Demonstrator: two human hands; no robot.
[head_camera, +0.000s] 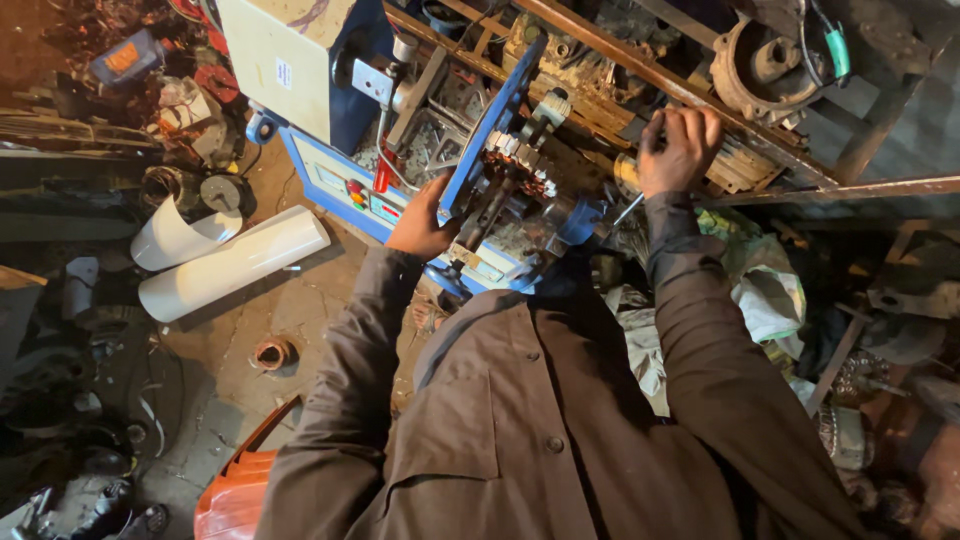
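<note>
Two bare hands at a blue metal winding machine (350, 190), centre far. Left hand (420, 222) presses the near edge of its tilted blue round plate (490, 130), fingers hidden behind; cannot tell their spread. Right hand (678, 148), fingers curled together, grips a rusty metal bar (600, 50) to the right. White rolled sheets (230, 262) lie left on the floor.

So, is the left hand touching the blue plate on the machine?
Touching. The head view shows the left hand pressed against the lower edge of the blue plate, with no gap between them.
</note>
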